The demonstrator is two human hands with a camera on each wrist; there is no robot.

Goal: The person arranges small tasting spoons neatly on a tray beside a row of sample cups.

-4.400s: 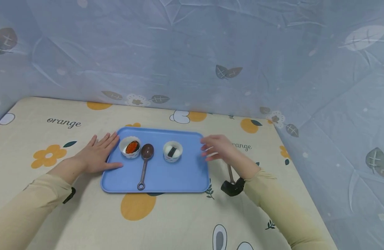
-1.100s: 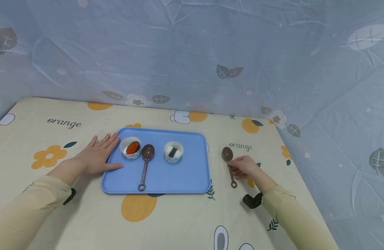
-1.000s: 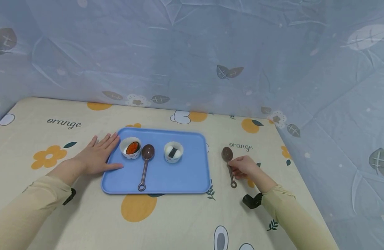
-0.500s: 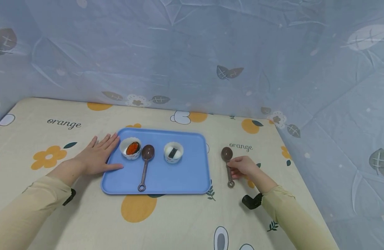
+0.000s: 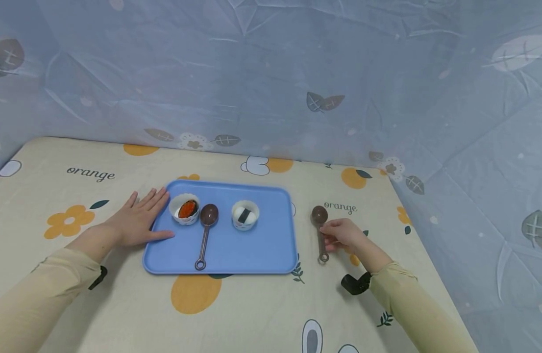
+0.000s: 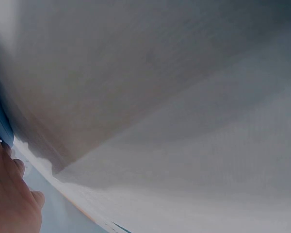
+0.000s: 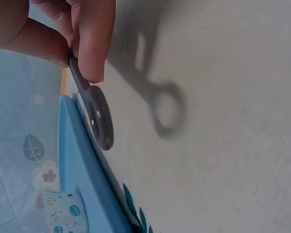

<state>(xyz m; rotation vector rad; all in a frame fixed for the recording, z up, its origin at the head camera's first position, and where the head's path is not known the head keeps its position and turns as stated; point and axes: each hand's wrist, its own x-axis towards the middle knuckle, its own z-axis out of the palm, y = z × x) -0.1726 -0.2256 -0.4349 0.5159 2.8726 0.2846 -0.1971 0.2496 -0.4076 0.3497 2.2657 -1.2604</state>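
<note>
My right hand pinches the handle of a brown spoon to the right of the blue tray. In the right wrist view the ring end of the spoon's handle stands off the cloth, its shadow falling apart from it. My left hand lies with straight, spread fingers on the tray's left edge. A second brown spoon lies on the tray between two small white cups. The left cup holds an orange-red roe sushi piece; the right cup has a white piece with a black band.
A cream cloth printed with oranges, flowers and leaves covers the table. Behind it and on the right hangs a grey-blue patterned sheet. Black wrist camera mounts sit by the sleeves.
My right hand has moved from beside the tray's right edge to the spoon and taken hold of its handle. Lately the handle end has swung slightly left and up. My left hand stays put.
</note>
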